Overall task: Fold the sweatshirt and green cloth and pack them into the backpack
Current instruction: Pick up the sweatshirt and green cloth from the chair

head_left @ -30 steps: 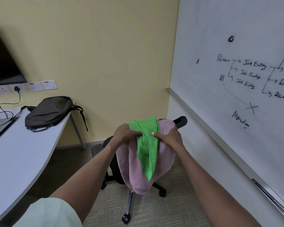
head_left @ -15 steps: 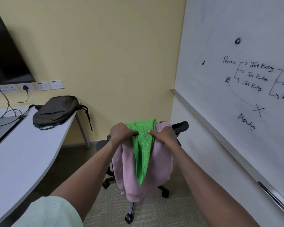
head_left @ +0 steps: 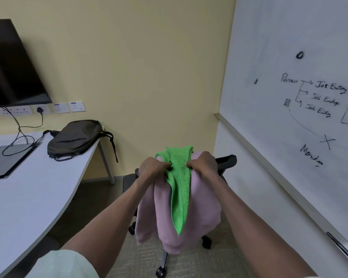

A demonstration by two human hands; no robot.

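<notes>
Head cam: left hand (head_left: 153, 169) & right hand (head_left: 204, 164) both w/ fingers curled, pinching green cloth (head_left: 180, 185) + pink sweatshirt (head_left: 201, 209), hanging unfolded above chair (head_left: 225, 161). Step, I'd judge: pickup, pre-fold. Next needs flat surface; desk (head_left: 38, 193) w/ backpack (head_left: 74, 137) sits left.

Pale yellow wall (head_left: 141, 63), whiteboard (head_left: 289, 47) at right, white desk (head_left: 28, 197), black office chair (head_left: 225, 160), carpet floor (head_left: 189, 265)

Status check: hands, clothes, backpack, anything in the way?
Left hand and right hand grip cloth and sweatshirt together. Backpack on table. Chair behind.
</notes>
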